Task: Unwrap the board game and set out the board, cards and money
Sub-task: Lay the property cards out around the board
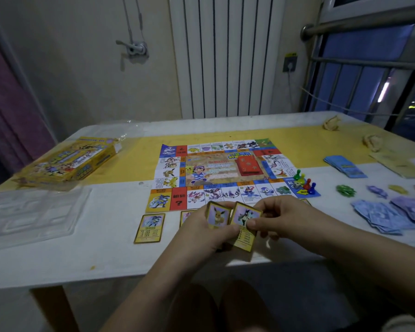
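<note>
The game board (225,173) lies flat on the table with a red card stack (248,167) on its middle and coloured pawns (304,182) at its right corner. My left hand (206,230) grips a stack of gold-edged cards (217,215). My right hand (276,215) pinches one gold-edged card (246,226) beside that stack. One card (149,227) lies face up below the board's left corner; another (186,216) lies partly hidden behind my left hand. Purple paper money (388,216) is spread at the right, near a blue card stack (344,166).
The yellow game box (67,161) and a clear plastic insert tray (31,212) lie at the left, with plastic wrap (125,130) behind them. Small green (345,190), yellow and red pieces lie at the right. A folded sheet (398,164) sits at the far right. The radiator stands behind the table.
</note>
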A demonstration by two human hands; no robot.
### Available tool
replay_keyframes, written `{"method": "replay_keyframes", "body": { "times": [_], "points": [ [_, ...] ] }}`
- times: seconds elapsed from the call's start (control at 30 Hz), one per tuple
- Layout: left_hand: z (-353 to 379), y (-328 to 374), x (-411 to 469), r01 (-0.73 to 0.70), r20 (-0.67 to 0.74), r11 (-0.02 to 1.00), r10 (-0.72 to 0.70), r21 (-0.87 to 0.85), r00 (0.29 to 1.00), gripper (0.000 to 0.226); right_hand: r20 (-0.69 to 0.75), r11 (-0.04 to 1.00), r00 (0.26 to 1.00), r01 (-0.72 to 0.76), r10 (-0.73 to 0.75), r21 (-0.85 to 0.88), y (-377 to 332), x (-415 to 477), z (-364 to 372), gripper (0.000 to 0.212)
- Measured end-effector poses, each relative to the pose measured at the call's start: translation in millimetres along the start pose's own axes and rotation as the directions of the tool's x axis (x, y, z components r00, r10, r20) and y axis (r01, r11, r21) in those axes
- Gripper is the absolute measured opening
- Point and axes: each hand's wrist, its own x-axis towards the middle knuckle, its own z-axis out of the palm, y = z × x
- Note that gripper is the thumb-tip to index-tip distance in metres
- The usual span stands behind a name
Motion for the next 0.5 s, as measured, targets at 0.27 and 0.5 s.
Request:
{"method": "replay_keyframes", "body": {
  "times": [0.27,0.5],
  "points": [
    [3,17,27,-0.037,-0.039,0.999,0.038,0.025,0.999,0.023,0.023,0.998,0.999,0.049,-0.048,-0.031,-4,12,-8,0.005],
    [8,15,47,-0.067,-0.124,0.996,0.059,-0.058,0.99,0.028,-0.028,0.974,1.0,0.018,-0.012,0.224,10,15,-16,0.012]
  ]
}}
